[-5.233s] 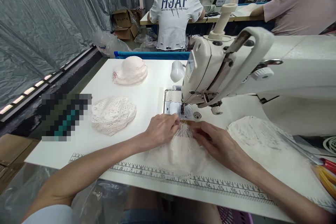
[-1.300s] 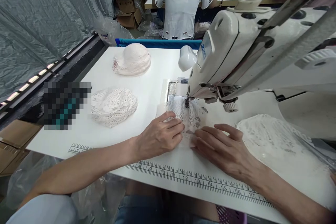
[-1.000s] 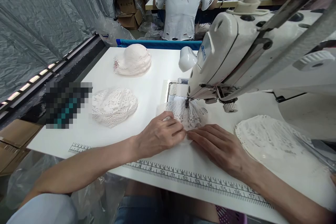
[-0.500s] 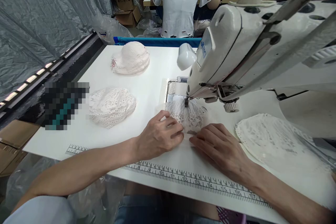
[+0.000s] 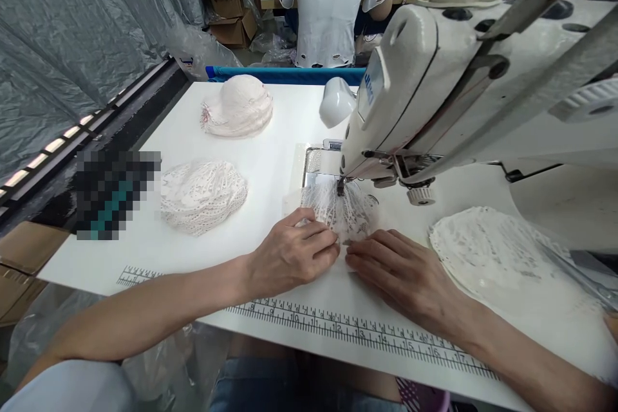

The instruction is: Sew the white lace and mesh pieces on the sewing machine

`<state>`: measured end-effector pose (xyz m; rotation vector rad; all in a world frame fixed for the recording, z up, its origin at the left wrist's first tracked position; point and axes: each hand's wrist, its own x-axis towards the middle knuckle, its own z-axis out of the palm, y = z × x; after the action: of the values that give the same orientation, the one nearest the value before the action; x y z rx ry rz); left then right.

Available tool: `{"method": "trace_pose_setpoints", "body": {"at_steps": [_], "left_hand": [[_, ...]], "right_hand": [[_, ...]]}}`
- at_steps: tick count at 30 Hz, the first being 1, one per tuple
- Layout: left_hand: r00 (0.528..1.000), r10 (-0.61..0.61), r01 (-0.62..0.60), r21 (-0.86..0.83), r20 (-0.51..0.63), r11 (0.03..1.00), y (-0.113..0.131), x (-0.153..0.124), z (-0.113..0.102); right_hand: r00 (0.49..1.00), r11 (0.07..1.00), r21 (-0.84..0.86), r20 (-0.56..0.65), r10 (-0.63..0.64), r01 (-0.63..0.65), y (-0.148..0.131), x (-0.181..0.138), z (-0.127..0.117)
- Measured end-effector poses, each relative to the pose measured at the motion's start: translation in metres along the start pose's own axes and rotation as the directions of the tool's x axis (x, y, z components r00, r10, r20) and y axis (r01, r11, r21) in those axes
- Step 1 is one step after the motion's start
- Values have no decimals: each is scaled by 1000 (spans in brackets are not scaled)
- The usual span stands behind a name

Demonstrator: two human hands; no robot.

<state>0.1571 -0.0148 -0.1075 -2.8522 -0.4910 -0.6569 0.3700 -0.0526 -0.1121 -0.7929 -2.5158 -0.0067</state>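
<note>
At frame centre, the left hand and right hand press flat, ungripping, on white openwork lace fabric under the cream sewing machine

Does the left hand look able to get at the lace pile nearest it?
Probably yes: the left hand rests on the lace piece, and only bare table lies between it and the lace pile.

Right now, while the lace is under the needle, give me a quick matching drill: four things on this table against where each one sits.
Things:
1. lace piece
2. netted stack
3. pink stack
4. flat lace pile

Places:
A. far left corner of the table
B. right of the right hand
C. under the presser foot, at both hands' fingertips
D. left of the left hand

Pairs: 1-C, 2-D, 3-A, 4-B
</note>
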Motion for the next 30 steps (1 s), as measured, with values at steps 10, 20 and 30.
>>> {"method": "trace_pose_setpoints", "body": {"at_steps": [10,20,30], "left_hand": [[997,10,-12,29,75,1000,4,0,-1],[991,-34,22,92,129,996,-19,13,6],[993,-62,52,91,102,994,-45,24,17]], "right_hand": [[999,999,24,30,35,-36,2,-1,1],[990,981,-135,-56,131,-137,32,3,12],[971,922,-321,27,236,-215,45,6,11]]}}
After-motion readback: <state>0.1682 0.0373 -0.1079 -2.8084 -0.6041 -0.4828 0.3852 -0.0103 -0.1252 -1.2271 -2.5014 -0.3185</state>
